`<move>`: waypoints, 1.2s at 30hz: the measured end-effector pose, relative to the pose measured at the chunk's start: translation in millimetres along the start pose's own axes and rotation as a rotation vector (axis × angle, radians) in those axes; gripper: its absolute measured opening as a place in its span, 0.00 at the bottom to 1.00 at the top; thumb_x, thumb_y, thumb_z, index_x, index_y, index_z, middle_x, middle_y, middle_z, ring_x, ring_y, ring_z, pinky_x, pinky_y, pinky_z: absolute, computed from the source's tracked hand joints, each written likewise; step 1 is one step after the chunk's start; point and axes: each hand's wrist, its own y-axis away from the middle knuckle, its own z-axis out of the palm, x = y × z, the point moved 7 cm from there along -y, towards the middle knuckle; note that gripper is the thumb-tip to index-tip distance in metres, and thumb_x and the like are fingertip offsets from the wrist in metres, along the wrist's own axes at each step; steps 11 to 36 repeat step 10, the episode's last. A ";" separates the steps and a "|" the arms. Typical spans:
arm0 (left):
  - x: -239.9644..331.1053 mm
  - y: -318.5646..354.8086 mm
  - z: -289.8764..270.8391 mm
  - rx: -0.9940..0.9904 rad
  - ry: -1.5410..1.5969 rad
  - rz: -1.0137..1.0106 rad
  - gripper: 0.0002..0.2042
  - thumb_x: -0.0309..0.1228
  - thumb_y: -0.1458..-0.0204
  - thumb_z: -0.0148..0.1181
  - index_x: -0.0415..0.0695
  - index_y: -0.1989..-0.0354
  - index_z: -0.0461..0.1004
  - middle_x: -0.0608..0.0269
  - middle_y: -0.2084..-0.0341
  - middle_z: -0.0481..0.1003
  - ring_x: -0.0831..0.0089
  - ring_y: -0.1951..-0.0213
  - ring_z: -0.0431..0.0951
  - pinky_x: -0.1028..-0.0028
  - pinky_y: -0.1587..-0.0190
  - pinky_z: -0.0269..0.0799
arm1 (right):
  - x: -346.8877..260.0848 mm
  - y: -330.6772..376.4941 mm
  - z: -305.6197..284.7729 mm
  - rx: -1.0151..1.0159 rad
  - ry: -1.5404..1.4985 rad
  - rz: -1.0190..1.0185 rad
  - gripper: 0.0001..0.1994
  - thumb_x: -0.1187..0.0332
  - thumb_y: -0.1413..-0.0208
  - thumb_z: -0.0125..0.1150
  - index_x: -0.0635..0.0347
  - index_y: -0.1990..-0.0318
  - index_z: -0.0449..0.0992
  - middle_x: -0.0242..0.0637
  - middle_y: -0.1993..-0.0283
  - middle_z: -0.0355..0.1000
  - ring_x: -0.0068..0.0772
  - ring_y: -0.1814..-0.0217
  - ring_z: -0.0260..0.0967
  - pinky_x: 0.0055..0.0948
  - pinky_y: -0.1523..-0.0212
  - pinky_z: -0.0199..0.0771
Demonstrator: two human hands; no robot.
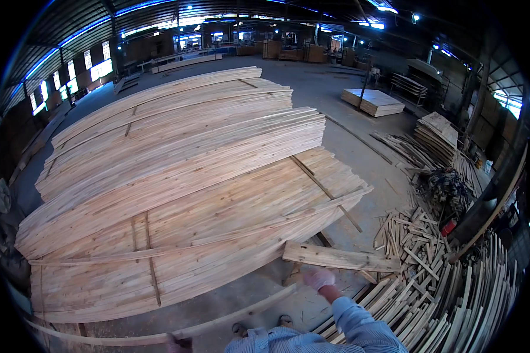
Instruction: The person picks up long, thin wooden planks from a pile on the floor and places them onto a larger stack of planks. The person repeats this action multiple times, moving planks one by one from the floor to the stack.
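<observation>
A long, narrow wooden board [235,318] runs across the lower left, in front of my feet. My left hand [179,343], dark and partly cut off by the lower edge, is closed on the board's near side. My right hand [319,279], in a pale glove, reaches forward just past the board's right end. Motion smears its fingers, so their grip does not show. Beyond that hand, a short, wide plank [341,257] lies beside the corner of the large stack of boards [218,217].
Higher stacked boards [176,126] rise behind the near stack. Loose wooden strips [453,300] and a scrap heap [415,241] fill the lower right, near a slanted post [483,206]. A low pallet of panels [374,103] stands farther back on the grey floor [359,138].
</observation>
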 end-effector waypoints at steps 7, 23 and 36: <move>-61.0 20.6 15.7 -0.596 -0.843 0.117 0.19 0.47 0.35 0.46 0.44 0.48 0.71 0.58 0.47 0.74 0.63 0.47 0.74 0.50 0.39 0.66 | -72.2 58.2 124.0 -0.345 -0.075 -0.468 0.28 0.39 0.41 0.47 0.49 0.47 0.78 0.48 0.49 0.76 0.52 0.48 0.74 0.43 0.48 0.73; -146.1 12.0 -15.6 -0.567 -0.281 -0.037 0.21 0.48 0.36 0.46 0.49 0.42 0.68 0.53 0.45 0.72 0.65 0.37 0.65 0.48 0.32 0.52 | -127.7 86.0 127.6 -0.558 -0.054 -0.533 0.30 0.38 0.42 0.47 0.49 0.46 0.77 0.47 0.44 0.74 0.51 0.43 0.71 0.42 0.42 0.69; -146.1 12.0 -15.6 -0.567 -0.281 -0.037 0.21 0.48 0.36 0.46 0.49 0.42 0.68 0.53 0.45 0.72 0.65 0.37 0.65 0.48 0.32 0.52 | -127.7 86.0 127.6 -0.558 -0.054 -0.533 0.30 0.38 0.42 0.47 0.49 0.46 0.77 0.47 0.44 0.74 0.51 0.43 0.71 0.42 0.42 0.69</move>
